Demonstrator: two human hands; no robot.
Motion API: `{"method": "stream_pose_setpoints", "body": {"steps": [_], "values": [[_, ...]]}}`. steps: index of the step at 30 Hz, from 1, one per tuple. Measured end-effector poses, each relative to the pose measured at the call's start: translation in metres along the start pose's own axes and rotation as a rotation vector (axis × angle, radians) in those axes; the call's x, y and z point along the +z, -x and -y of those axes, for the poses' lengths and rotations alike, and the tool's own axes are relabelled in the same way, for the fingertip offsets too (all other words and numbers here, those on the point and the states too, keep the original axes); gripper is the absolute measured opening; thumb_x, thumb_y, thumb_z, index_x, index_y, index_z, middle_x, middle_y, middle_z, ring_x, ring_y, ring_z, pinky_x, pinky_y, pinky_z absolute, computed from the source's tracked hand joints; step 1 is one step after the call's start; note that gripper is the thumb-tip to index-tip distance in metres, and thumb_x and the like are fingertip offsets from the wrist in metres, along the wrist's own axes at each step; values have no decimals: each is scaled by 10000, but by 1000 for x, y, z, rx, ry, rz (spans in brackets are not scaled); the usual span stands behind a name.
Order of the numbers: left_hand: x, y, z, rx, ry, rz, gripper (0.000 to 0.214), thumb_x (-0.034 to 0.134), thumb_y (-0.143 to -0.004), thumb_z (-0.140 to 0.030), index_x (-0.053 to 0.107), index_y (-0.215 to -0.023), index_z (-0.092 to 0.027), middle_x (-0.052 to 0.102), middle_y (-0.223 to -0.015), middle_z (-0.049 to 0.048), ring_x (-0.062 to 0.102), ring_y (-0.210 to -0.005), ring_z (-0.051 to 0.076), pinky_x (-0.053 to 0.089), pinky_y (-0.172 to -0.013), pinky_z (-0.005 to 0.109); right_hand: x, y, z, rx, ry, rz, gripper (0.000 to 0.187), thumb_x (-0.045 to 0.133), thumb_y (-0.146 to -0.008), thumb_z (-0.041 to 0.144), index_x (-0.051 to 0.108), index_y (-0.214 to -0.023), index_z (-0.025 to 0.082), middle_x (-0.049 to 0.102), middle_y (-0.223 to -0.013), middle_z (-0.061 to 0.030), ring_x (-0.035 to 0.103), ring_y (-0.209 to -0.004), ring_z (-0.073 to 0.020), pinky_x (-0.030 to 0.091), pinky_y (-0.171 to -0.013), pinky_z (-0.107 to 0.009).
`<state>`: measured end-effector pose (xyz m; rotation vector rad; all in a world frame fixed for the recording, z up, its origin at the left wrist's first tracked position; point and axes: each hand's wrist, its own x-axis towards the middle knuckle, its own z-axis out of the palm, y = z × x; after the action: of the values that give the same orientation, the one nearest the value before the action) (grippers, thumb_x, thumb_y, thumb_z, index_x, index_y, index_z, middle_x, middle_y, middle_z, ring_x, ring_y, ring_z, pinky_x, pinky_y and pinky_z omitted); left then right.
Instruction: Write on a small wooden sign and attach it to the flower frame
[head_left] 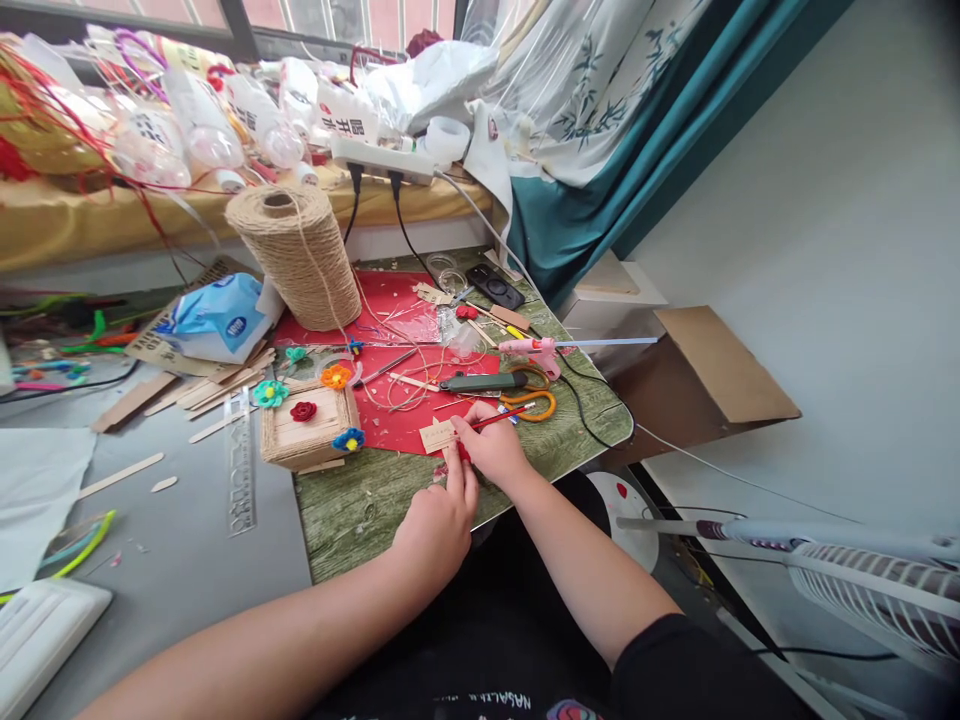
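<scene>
My right hand point(491, 445) is closed on a thin red stick point(501, 416) that points right toward the orange-handled scissors point(534, 402). My left hand point(442, 515) lies beside it with fingers pressed on a small red piece point(463, 452) near a tan paper tag point(438, 435). Both hands rest at the front of the red mat point(405, 400) on the green wood-patterned table point(360, 510).
A twine-wrapped box with small felt flowers point(309, 420) sits to the left. Behind are a jute twine spool point(296, 255), a pink glue gun point(536, 350), a dark utility knife point(484, 381), a tissue pack point(217, 320), wooden sticks and a clear ruler point(241, 460). A fan point(862, 580) stands right.
</scene>
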<state>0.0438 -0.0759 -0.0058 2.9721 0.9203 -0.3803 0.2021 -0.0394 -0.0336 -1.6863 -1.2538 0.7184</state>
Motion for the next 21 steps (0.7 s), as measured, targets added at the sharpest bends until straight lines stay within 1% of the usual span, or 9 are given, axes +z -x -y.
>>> {"method": "stream_pose_setpoints", "body": {"steps": [6,9,12,18,21], "values": [[0,-1,0,-1,-15,3,834,631,-900,-356,335,-1600,-12,200,-1621,427,707,-714,241,531,-572,347,1,0,-2,-8,8,-6,301,636,-965,431,556,-739,249,620,-688,19,593,-655,-181,452,-644,-303],[-1,0,0,6,-24,3,830,647,-889,-350,361,-1586,-3,212,-1616,431,710,-709,237,533,-570,338,0,-1,-4,14,-18,-17,305,633,-966,445,549,-743,254,613,-662,18,583,-631,-186,448,-619,-305],[-2,0,0,9,-36,4,819,648,-882,-339,379,-1574,6,214,-1615,431,709,-696,236,536,-565,341,-1,-1,-4,18,-35,-34,306,634,-965,443,542,-744,253,611,-661,22,583,-638,-185,452,-628,-303],[-4,-1,0,6,-26,6,859,669,-875,-342,346,-1586,15,209,-1610,442,714,-712,242,546,-573,346,-1,0,0,-10,-32,21,292,642,-963,418,566,-743,241,622,-694,28,584,-651,-170,449,-649,-296],[-4,0,0,5,-40,6,858,668,-873,-347,349,-1589,2,218,-1616,426,710,-704,232,546,-567,339,-1,1,0,-16,-18,4,291,638,-967,402,557,-738,241,612,-686,30,583,-657,-170,444,-655,-297]]}}
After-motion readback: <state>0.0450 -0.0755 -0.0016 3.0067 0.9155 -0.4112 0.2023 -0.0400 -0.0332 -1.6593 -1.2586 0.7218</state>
